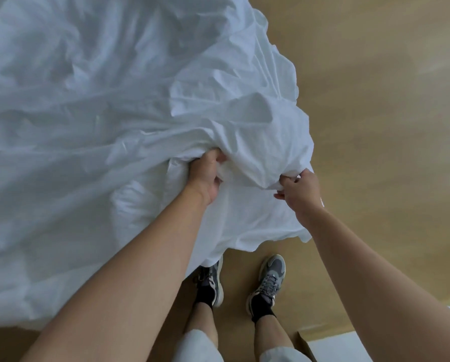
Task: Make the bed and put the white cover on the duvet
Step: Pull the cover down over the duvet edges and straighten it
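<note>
Under white cover (145,100): left hand (205,176) fingertips.

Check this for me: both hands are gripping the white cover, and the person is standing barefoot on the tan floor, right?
Not barefoot. The head view shows the person wearing grey sneakers with black socks on the tan floor. The rest holds: the left hand and the right hand both grip the white cover.

light: soft, even, daylight-like — shadows: faint | focus: slightly soft | edges: wide-angle bending
</note>
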The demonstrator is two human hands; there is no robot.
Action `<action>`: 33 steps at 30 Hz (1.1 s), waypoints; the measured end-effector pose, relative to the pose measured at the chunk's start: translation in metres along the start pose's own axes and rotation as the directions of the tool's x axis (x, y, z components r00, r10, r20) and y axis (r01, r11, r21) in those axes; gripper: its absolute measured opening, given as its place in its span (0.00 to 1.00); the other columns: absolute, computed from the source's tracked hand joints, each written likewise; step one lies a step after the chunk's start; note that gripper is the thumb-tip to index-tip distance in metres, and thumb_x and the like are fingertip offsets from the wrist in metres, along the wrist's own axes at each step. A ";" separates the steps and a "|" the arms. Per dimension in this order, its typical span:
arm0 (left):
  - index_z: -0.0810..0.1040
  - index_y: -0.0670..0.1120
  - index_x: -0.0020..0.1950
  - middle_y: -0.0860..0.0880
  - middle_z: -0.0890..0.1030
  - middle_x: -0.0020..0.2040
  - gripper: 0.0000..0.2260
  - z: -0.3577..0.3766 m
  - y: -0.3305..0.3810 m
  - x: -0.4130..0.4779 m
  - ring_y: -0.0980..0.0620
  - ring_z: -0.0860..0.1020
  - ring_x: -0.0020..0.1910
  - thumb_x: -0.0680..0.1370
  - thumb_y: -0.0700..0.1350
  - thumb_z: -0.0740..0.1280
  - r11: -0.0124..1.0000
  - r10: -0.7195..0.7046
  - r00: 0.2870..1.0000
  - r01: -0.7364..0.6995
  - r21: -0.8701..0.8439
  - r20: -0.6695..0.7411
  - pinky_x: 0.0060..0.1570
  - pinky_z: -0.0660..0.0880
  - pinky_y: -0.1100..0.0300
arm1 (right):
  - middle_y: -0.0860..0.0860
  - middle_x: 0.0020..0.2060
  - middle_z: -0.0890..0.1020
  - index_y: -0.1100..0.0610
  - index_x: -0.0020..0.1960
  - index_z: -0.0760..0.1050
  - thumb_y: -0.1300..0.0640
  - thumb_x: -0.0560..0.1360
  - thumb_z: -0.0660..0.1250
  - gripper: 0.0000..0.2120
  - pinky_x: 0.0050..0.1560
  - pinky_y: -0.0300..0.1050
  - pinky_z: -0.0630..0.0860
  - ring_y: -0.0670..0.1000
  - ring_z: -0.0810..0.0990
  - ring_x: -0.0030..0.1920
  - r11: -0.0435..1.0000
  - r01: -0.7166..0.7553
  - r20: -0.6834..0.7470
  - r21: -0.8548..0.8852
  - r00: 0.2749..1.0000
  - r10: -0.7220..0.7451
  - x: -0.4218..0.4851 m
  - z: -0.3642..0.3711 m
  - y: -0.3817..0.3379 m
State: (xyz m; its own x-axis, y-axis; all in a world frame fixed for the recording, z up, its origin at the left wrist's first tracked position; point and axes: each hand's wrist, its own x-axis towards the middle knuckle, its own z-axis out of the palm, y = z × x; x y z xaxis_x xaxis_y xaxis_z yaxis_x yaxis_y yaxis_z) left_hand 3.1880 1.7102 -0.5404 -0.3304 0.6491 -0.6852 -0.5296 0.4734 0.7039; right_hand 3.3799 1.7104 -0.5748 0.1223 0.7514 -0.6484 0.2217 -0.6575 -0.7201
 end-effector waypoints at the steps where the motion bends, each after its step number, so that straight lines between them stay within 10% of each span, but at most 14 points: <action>1: 0.82 0.48 0.49 0.48 0.82 0.42 0.14 -0.001 0.000 0.000 0.48 0.79 0.44 0.64 0.44 0.72 1.000 -0.010 1.000 0.010 -0.001 -0.019 0.42 0.75 0.55 | 0.54 0.47 0.83 0.57 0.53 0.76 0.58 0.78 0.63 0.06 0.47 0.59 0.84 0.54 0.85 0.40 0.995 0.052 0.000 -0.082 0.999 -0.052 0.001 0.001 -0.008; 9: 0.65 0.47 0.78 0.43 0.68 0.75 0.59 -0.047 -0.038 -0.057 0.36 0.63 0.77 0.57 0.83 0.64 0.843 -0.514 0.857 0.497 -0.206 -0.039 0.66 0.60 0.24 | 0.51 0.35 0.74 0.58 0.45 0.66 0.61 0.78 0.59 0.04 0.35 0.47 0.64 0.56 0.71 0.36 0.713 0.467 0.247 -0.524 0.884 -0.398 -0.027 0.046 -0.076; 12: 0.70 0.57 0.76 0.48 0.67 0.77 0.58 -0.062 -0.017 -0.045 0.39 0.61 0.78 0.49 0.82 0.70 0.869 -0.409 0.908 0.355 -0.344 -0.096 0.62 0.55 0.17 | 0.52 0.36 0.75 0.61 0.47 0.70 0.58 0.77 0.62 0.06 0.39 0.47 0.66 0.58 0.72 0.37 0.657 0.532 0.274 -0.534 0.844 -0.461 -0.035 0.076 -0.109; 17: 0.83 0.47 0.57 0.46 0.85 0.55 0.15 -0.088 0.049 0.008 0.39 0.81 0.58 0.73 0.52 0.71 0.912 -0.262 0.925 0.143 -0.384 -0.277 0.49 0.69 0.20 | 0.54 0.40 0.80 0.61 0.45 0.76 0.62 0.74 0.62 0.05 0.33 0.49 0.81 0.59 0.83 0.40 0.805 0.493 0.338 -0.329 0.858 -0.387 -0.034 0.108 -0.162; 21: 0.83 0.37 0.49 0.42 0.85 0.46 0.18 -0.097 0.127 0.031 0.41 0.85 0.48 0.63 0.43 0.64 0.938 0.320 0.706 -0.331 0.105 -0.632 0.41 0.81 0.51 | 0.57 0.45 0.82 0.61 0.47 0.78 0.67 0.75 0.63 0.06 0.36 0.46 0.83 0.57 0.85 0.44 0.963 0.267 0.305 0.032 0.915 -0.264 -0.035 0.118 -0.189; 26: 0.84 0.36 0.54 0.38 0.85 0.55 0.13 -0.110 0.260 0.072 0.42 0.82 0.57 0.74 0.40 0.66 0.534 0.768 0.603 -0.415 0.737 -0.217 0.53 0.75 0.57 | 0.60 0.51 0.81 0.64 0.54 0.73 0.68 0.77 0.66 0.06 0.37 0.46 0.83 0.55 0.85 0.43 0.956 0.032 0.345 0.290 0.929 -0.136 -0.034 0.168 -0.234; 30: 0.82 0.46 0.56 0.49 0.84 0.54 0.16 -0.136 0.316 0.126 0.50 0.81 0.57 0.75 0.55 0.68 0.556 0.632 0.774 -0.419 0.718 -0.038 0.55 0.74 0.63 | 0.56 0.39 0.83 0.59 0.58 0.70 0.65 0.80 0.63 0.08 0.46 0.55 0.85 0.53 0.85 0.33 0.944 -0.004 0.344 0.329 0.932 -0.116 -0.016 0.235 -0.282; 33: 0.64 0.48 0.78 0.54 0.72 0.72 0.46 -0.168 0.299 0.158 0.55 0.71 0.71 0.68 0.71 0.72 0.597 0.419 0.903 -0.351 0.722 0.093 0.73 0.64 0.58 | 0.53 0.36 0.84 0.54 0.51 0.73 0.63 0.79 0.61 0.06 0.49 0.56 0.84 0.52 0.84 0.29 0.967 0.040 0.307 0.250 0.945 -0.118 0.007 0.283 -0.305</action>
State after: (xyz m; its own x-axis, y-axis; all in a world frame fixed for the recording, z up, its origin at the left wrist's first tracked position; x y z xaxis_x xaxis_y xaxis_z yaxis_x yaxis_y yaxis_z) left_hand 2.8463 1.8546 -0.4698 -0.4478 0.8398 -0.3069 0.3637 0.4846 0.7955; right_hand 3.0397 1.9005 -0.4296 -0.2072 0.7703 -0.6031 -0.0225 -0.6201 -0.7842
